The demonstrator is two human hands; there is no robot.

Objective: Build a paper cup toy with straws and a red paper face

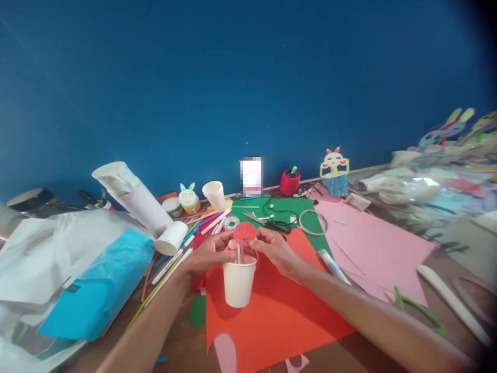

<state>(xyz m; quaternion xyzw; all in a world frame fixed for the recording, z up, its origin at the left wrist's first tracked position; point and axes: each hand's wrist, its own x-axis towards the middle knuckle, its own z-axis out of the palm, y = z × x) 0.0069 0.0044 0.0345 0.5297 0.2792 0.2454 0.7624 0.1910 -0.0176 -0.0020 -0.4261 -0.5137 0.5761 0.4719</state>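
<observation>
A white paper cup stands on a red-orange paper sheet in front of me. Above its rim sits a round red paper face on a thin white stick that goes down into the cup. My left hand pinches the left side of the face and stick. From the other side my right hand holds its right edge. Both hands hover just above the cup's rim.
Pink paper, green paper, black scissors, a tape ring, a glue stick and green scissors lie right. Coloured strips, paper cups, a stack of cups and plastic bags fill the left. Finished bunny cups stand by the blue wall.
</observation>
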